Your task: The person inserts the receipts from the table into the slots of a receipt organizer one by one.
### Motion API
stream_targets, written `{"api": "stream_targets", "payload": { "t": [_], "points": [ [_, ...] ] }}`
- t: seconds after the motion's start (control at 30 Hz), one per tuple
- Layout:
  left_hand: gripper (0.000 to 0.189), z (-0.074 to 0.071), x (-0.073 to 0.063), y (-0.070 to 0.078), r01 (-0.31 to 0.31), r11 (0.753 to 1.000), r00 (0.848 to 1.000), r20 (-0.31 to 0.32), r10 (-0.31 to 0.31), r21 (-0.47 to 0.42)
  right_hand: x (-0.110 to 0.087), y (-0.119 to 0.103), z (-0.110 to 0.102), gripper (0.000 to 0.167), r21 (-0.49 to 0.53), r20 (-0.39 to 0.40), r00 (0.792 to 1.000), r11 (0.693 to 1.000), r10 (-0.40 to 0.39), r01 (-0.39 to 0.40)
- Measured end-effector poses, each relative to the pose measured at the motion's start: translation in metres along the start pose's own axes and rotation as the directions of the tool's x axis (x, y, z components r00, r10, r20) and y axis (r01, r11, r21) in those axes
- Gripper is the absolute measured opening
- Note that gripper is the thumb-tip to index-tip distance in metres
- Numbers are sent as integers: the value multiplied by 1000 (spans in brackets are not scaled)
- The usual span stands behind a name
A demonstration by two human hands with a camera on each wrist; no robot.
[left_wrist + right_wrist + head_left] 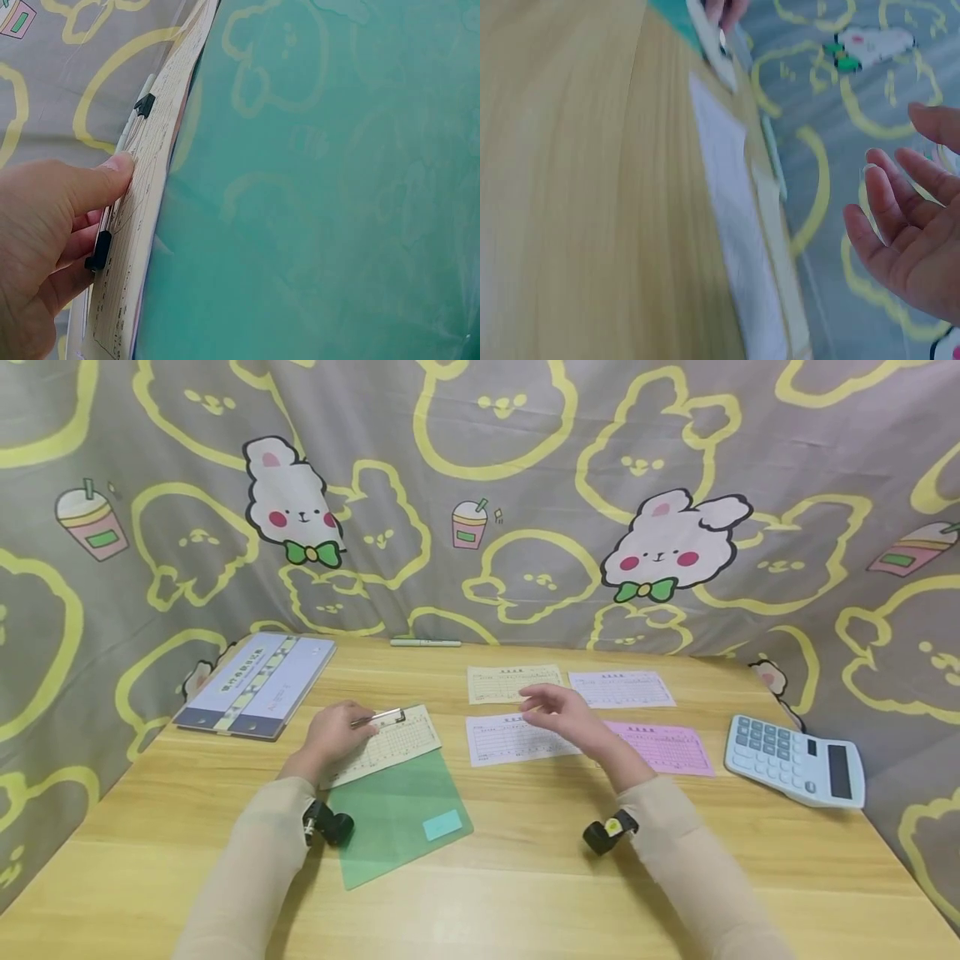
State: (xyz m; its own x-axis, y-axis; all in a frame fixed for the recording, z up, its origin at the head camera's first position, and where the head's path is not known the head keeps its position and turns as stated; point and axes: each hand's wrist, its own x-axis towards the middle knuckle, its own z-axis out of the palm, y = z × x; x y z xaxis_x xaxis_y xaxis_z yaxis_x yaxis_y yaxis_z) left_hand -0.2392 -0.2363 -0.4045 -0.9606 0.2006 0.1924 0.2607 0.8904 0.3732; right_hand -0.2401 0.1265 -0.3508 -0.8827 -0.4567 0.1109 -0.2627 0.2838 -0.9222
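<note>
Clip (387, 717), shiny metal, pinched in left grip (339, 735); clipboard (397, 806) smooth, rectangular; right grip (558, 712) loose.

Clipboard (397, 810) between notebook (257, 687) and calculator (795, 761); pen (425, 643) seemingly against curtain (525, 506).

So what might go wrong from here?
The left grip might lose the silver metal clip, letting the cream printed paper on the green clipboard shift. The raised right grip, near the loose white printed paper, could brush it askew. The light-blue rectangular calculator, near the edge of the wooden table, might get nudged off.
</note>
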Motion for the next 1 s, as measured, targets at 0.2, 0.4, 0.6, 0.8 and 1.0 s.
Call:
{"api": "stream_targets", "payload": {
  "t": [0.2, 0.4, 0.6, 0.8, 1.0],
  "points": [
    [30, 1, -2, 0, 6, 999, 1000, -14, -6, -36, -7, 38, -28, 43, -14, -100, 991, 996, 90, -92],
    [30, 5, -3, -4, 11, 998, 999, -30, -13, -62, -10, 64, -44, 45, 56, -173, 963, 978, 206, -199],
    [32, 7, -3, -7, 27, 996, 999, -27, -30, -85, -18, 66, -64, 47, 98, -216, 946, 970, 240, -223],
    [31, 7, -2, -9, 29, 995, 999, -32, -32, -96, -39, 73, -97, 48, -7, -270, 939, 974, 215, -225],
    [30, 7, -2, -9, 22, 994, 998, -50, -27, -107, -62, 82, -122, 50, -59, -303, 929, 969, 213, -242]
  ]
}}
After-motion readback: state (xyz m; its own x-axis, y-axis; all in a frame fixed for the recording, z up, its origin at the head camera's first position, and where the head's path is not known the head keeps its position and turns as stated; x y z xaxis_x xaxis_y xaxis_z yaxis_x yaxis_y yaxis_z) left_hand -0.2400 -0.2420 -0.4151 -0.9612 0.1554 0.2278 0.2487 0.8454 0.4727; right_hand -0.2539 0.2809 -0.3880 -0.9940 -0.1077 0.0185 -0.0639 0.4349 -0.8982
